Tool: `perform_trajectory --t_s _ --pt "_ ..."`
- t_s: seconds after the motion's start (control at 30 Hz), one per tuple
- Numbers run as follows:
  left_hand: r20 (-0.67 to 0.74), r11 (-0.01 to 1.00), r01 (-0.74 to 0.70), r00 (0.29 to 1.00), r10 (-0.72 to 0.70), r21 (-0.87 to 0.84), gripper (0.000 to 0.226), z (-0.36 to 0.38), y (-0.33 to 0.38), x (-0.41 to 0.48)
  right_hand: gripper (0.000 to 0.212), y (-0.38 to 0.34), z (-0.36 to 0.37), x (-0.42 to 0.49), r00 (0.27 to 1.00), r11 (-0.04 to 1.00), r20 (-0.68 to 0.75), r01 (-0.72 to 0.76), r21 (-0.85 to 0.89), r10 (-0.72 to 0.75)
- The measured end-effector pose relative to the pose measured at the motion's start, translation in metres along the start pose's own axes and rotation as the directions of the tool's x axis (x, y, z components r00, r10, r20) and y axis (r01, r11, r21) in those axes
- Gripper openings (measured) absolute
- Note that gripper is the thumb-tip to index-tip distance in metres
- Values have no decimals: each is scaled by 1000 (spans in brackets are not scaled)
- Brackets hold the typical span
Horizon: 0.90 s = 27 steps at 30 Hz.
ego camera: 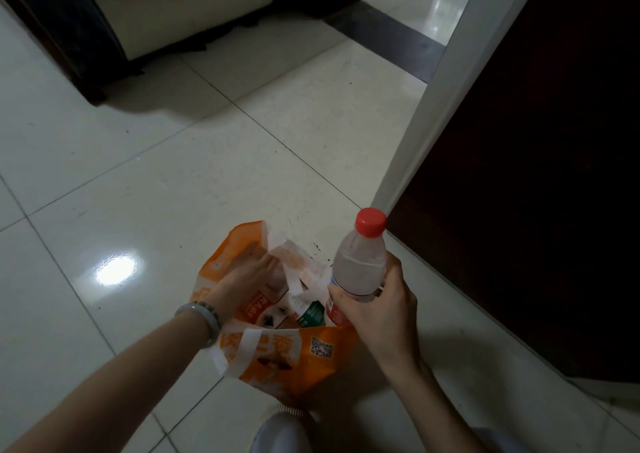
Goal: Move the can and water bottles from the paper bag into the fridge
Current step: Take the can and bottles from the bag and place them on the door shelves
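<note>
Gripping the water bottle (360,262) upright, right hand (377,303), cap up

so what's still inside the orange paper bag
Inside the orange paper bag, a green-labelled item shows beside the water bottle that the right hand is lifting out. The left hand and the bag's folded paper hide the rest.

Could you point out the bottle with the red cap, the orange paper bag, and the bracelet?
bottle (360,269): head view, on its clear body.
paper bag (298,359): head view, on its near orange wall.
bracelet (204,316): head view, on the band at the left wrist.
</note>
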<state>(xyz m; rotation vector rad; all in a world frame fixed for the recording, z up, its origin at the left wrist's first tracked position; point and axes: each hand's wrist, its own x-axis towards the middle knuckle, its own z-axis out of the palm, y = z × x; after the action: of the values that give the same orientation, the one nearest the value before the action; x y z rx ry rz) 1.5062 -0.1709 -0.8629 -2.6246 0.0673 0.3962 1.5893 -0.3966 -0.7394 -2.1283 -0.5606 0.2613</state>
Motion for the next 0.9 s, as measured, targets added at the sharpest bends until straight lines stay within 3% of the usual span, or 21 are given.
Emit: perform_trajectory --t_s 0.13,0.27,0.4,0.63,0.73,0.9 --pt "29 948 -106 992 120 -298 50 -39 -22 -12 71 1 -2 -2 999 999 -16 31 -16 -31" --pt "88 814 -78 984 157 -575 19 -84 -39 -29 74 -2 -5 -3 1000 1000 -8 21 7 -21" --pt "42 751 -93 986 159 -654 28 -133 -31 -39 66 -6 -10 -6 998 994 45 -50 93 46" --pt "-87 538 -34 994 -73 -842 38 -219 -80 -59 68 -57 -55 4 994 987 90 -67 149 54" --pt "-114 537 -39 988 -107 -843 38 -287 -112 -86 66 -112 -101 9 995 994 99 3 112 -14" --pt "-195 584 -151 981 -13 -798 38 -437 -164 -136 70 -233 -209 -9 991 989 100 71 129 -84"
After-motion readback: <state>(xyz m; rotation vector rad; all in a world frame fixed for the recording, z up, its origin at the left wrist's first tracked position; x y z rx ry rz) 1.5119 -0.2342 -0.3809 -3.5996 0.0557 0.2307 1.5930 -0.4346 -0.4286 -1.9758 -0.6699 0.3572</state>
